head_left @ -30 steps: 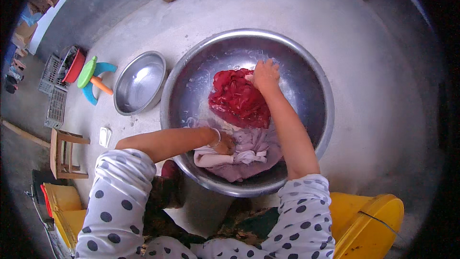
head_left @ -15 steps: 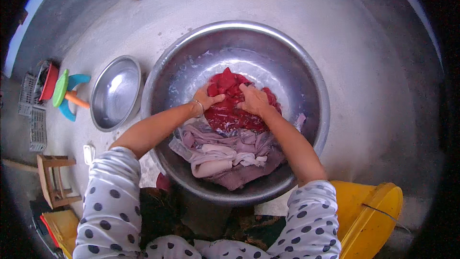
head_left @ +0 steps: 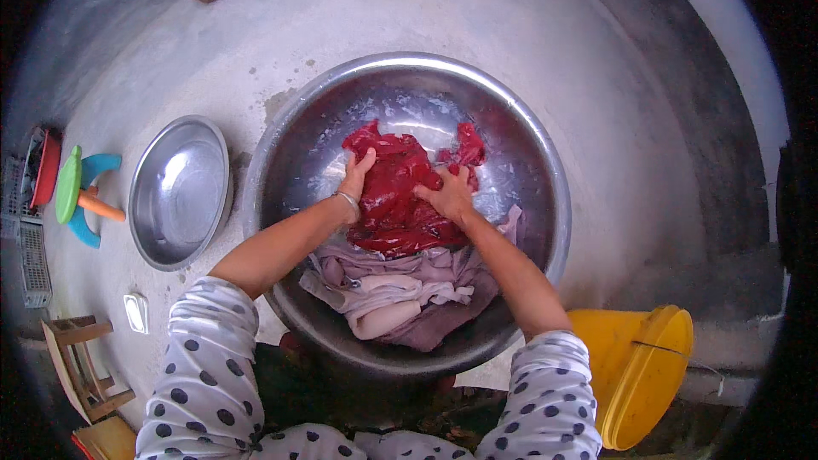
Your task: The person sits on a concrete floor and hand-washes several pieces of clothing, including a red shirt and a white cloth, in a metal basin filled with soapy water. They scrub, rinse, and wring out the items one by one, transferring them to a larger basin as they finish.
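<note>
Nearest me, mauve cloth point(head_left: 460, 302) in the steel basin point(head_left: 561, 204). Just beyond, mid-basin, bunched red cloth point(head_left: 394, 192): looks wet, so I'd expect soft, limp, heavyish, slippery, hardly fragile. Left hand point(head_left: 354, 182) grips its left edge, thumb up; right hand point(head_left: 452, 196) clutches its right side. I'd grab thick folds, both sides. No labels or writing I can read.

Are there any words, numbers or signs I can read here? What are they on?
None that can be read.
The red cloth, big metal basin, smaller metal bowl and yellow bucket show no readable writing.
The white thing on the floor is too small to tell.
</note>
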Action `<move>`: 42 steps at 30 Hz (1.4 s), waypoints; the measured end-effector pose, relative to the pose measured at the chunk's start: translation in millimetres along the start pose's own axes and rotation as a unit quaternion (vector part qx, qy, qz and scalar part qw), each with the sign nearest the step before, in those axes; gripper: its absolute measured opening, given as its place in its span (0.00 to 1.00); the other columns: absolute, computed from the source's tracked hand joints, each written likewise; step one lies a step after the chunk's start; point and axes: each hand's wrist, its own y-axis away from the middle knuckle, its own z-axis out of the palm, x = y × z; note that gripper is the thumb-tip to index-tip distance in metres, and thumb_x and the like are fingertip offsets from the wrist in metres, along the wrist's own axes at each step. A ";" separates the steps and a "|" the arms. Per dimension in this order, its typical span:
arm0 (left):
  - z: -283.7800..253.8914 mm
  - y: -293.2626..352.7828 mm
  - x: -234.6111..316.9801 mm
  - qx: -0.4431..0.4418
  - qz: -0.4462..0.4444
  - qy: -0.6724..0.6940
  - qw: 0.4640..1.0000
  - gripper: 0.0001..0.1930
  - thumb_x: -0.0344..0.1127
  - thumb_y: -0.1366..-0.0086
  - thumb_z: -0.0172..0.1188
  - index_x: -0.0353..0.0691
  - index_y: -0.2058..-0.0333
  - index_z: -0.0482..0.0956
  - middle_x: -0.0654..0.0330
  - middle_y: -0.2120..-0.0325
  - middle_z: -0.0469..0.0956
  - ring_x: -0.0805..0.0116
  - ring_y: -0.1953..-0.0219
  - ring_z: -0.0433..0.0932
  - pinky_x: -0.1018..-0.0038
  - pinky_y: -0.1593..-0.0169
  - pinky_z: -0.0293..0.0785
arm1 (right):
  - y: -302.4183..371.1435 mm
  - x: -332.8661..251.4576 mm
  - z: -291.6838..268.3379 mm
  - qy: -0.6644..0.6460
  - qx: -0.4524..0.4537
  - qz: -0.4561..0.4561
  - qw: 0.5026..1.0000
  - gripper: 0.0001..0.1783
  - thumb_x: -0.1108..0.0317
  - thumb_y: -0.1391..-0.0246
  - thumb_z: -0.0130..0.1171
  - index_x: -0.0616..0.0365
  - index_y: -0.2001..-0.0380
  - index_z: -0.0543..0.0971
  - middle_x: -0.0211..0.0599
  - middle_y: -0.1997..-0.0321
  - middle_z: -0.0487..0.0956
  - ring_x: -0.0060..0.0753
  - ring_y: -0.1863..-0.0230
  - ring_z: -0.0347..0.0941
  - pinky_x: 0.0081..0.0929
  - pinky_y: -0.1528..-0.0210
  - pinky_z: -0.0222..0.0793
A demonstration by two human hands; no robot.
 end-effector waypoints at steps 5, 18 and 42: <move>-11.0 -7.1 -0.8 -0.183 -0.078 0.168 0.965 0.39 0.70 0.45 0.40 0.41 0.48 0.66 0.54 0.53 0.71 0.54 0.52 0.70 0.58 0.47 0.65 | 40.8 -69.6 24.4 -0.165 0.135 -0.160 0.964 0.19 0.60 0.61 0.59 0.58 0.65 0.75 0.51 0.55 0.63 0.50 0.53 0.63 0.37 0.49 0.61; -3.4 32.9 33.2 -0.196 0.059 0.062 0.977 0.19 0.51 0.37 0.45 0.43 0.58 0.72 0.57 0.60 0.74 0.62 0.59 0.74 0.65 0.52 0.70 | 46.0 -145.4 -15.4 -0.122 0.301 -0.355 0.877 0.11 0.63 0.53 0.56 0.59 0.81 0.73 0.44 0.73 0.71 0.46 0.73 0.71 0.34 0.75 0.67; -107.5 -89.5 82.9 -0.141 0.004 -0.588 0.797 0.32 0.40 0.49 0.62 0.39 0.46 0.62 0.49 0.46 0.62 0.54 0.47 0.63 0.63 0.44 0.59 | -34.6 -21.1 2.8 -0.142 0.010 0.006 0.990 0.49 0.36 0.68 0.57 0.48 0.42 0.61 0.61 0.40 0.55 0.58 0.42 0.58 0.39 0.43 0.58</move>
